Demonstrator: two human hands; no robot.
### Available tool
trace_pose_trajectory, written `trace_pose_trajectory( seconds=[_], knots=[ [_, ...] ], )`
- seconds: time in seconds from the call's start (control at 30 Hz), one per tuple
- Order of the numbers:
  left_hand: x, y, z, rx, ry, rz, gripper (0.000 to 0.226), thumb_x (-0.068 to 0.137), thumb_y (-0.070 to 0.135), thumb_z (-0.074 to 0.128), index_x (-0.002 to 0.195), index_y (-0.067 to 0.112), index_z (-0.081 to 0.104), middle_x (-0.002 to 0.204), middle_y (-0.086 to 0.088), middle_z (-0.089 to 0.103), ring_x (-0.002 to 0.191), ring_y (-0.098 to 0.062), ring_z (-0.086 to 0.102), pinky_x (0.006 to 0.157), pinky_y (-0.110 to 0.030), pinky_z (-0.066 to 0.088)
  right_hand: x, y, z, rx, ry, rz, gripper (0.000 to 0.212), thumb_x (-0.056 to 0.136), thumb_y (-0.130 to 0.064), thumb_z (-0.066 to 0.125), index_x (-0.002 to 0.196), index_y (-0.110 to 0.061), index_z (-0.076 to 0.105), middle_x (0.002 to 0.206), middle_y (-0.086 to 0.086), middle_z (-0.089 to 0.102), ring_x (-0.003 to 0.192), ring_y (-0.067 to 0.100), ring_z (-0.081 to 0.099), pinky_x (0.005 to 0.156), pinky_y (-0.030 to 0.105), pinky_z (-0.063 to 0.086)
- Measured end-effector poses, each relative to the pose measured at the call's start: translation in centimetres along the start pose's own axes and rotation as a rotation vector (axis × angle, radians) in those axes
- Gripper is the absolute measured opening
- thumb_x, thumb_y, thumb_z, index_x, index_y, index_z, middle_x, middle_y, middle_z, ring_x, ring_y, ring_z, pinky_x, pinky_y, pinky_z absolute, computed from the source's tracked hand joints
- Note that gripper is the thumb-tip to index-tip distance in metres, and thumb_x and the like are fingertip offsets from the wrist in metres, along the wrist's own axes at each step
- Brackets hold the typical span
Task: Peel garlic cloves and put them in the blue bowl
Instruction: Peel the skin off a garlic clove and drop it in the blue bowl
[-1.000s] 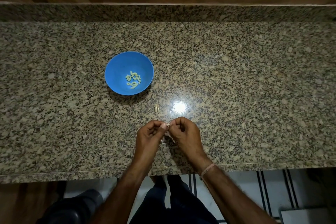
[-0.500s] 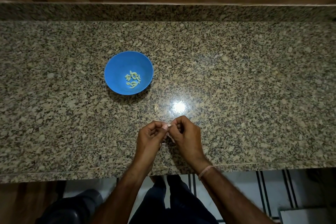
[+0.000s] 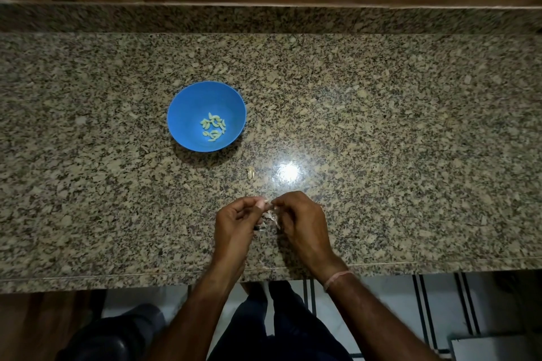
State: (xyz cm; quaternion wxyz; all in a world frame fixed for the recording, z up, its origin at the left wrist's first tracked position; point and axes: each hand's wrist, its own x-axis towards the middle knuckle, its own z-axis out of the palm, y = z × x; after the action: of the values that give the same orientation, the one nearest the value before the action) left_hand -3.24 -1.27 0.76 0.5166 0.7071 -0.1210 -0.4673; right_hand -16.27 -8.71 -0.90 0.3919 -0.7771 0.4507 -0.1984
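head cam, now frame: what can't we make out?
Head view only:
- Clove pinched between left hand and right hand: fingers cover most of it, so how much is peeled is unclear.
- Peeled cloves in the bowl: too small for a sure count.
- Scrap on the counter: too small to tell clove from skin.
- White object, lower right: cut off by the frame edge.

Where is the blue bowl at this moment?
In the head view, the blue bowl stands on the counter left of centre, beyond the left hand and apart from it, with peeled cloves inside.
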Motion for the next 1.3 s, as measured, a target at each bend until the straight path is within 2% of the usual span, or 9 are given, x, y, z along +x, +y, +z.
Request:
trace_pose_trajectory(
  seconds=[0.1,0.17,0.33,0.6,0.77,0.83,0.93,1.07,1.3],
  knots=[
    [0.2,-0.1,0.0,0.069,0.011,0.062,0.009,0.098,0.017,0.07,0.104,0.017,0.077,0.093,0.0,0.08,0.082,-0.008,0.075,0.075,-0.031,0.06,0.0,-0.5,0.0,0.108,0.032,0.021,0.025,0.097,-0.007,0.065,0.117,-0.016,0.076,0.109,-0.006,0.072,0.1,0.008,0.067,0.086,0.026,0.055],
    [0.3,-0.3,0.0,0.158,-0.017,0.091,0.01,0.099,0.022,0.069,0.102,0.02,0.078,0.092,0.002,0.08,0.091,-0.015,0.076,0.087,-0.045,0.062,0.2,-1.1,-0.2,0.253,0.031,0.085,0.018,0.097,-0.01,0.07,0.111,-0.016,0.078,0.104,-0.01,0.075,0.098,0.005,0.069,0.085,0.022,0.056],
    [0.3,-1.0,0.1,0.368,0.049,0.168,0.022,0.103,0.035,0.061,0.09,0.025,0.076,0.08,0.011,0.077,0.079,-0.007,0.073,0.078,-0.046,0.061,0.3,-1.1,-0.3,0.386,0.06,0.205,0.012,0.096,-0.004,0.069,0.091,-0.012,0.077,0.083,-0.006,0.075,0.081,0.008,0.071,0.072,0.017,0.054],
    [0.2,-1.2,0.8,0.349,0.057,0.153,0.026,0.105,0.037,0.057,0.088,0.027,0.073,0.079,0.007,0.074,0.076,-0.013,0.071,0.072,-0.048,0.06,-0.4,-1.4,0.3,0.504,0.039,0.231,0.006,0.091,-0.008,0.078,0.095,-0.013,0.077,0.087,-0.001,0.077,0.085,0.014,0.075,0.077,0.029,0.061],
    [0.0,-0.8,0.2,0.575,0.16,0.209,0.031,0.101,0.044,0.061,0.077,0.025,0.065,0.068,0.007,0.064,0.062,-0.01,0.059,0.053,-0.027,0.041,0.0,-0.7,0.4,0.402,0.046,0.231,0.011,0.091,-0.008,0.077,0.087,-0.017,0.072,0.08,-0.006,0.073,0.076,0.009,0.07,0.069,0.021,0.056],
    [0.0,-1.0,0.0,0.581,0.174,0.282,0.012,0.103,0.027,0.06,0.093,0.026,0.066,0.09,0.013,0.064,0.078,-0.002,0.061,0.059,-0.017,0.042,0.2,-0.6,0.2,0.39,0.045,0.237,0.012,0.089,-0.009,0.079,0.087,-0.018,0.072,0.08,-0.006,0.073,0.076,0.008,0.069,0.07,0.02,0.056],
    [-0.1,-0.9,0.2,0.452,0.082,0.298,0.016,0.101,0.018,0.063,0.112,0.027,0.071,0.11,0.017,0.066,0.096,0.008,0.062,0.072,-0.006,0.047,0.2,-0.5,0.0,0.432,0.008,0.222,0.007,0.089,-0.013,0.081,0.091,-0.016,0.074,0.085,-0.005,0.075,0.083,0.01,0.072,0.078,0.027,0.06],
    [0.1,-1.1,0.4,0.45,0.111,0.268,0.01,0.095,0.025,0.072,0.088,0.033,0.071,0.087,0.015,0.072,0.082,0.0,0.067,0.068,-0.024,0.054,0.3,-0.8,0.2,0.489,-0.022,0.229,0.007,0.09,-0.019,0.081,0.092,-0.014,0.077,0.088,-0.002,0.077,0.087,0.014,0.074,0.083,0.038,0.062],
    [0.7,-1.4,-1.4,0.447,0.062,0.279,0.008,0.088,0.031,0.076,0.088,0.035,0.07,0.094,0.015,0.07,0.093,-0.01,0.067,0.076,-0.039,0.058,0.3,-1.2,0.9,0.495,-0.093,0.221,0.007,0.091,-0.018,0.08,0.096,-0.017,0.076,0.092,-0.004,0.078,0.091,0.014,0.075,0.085,0.038,0.063]
  ],
)
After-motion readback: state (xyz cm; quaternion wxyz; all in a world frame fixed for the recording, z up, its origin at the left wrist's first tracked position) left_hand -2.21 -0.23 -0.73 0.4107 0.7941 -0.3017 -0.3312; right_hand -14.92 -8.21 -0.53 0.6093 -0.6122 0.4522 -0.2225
